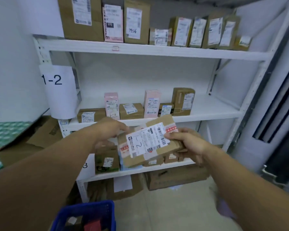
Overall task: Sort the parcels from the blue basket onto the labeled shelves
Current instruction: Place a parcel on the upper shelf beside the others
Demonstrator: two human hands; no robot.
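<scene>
Left hand [107, 130] and right hand [188, 144] each grasp one end of a labelled cardboard parcel [147, 142], above the blue basket [90, 207] holding dark and red items, before the stocked shelf [207, 117].

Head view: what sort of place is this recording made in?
Probably a parcel depot or pickup storeroom: white shelves carry rows of labelled cardboard parcels, a paper sign reads 1-2, a blue basket stands on the floor, and the left hand and right hand hold a box marked -2.
</scene>
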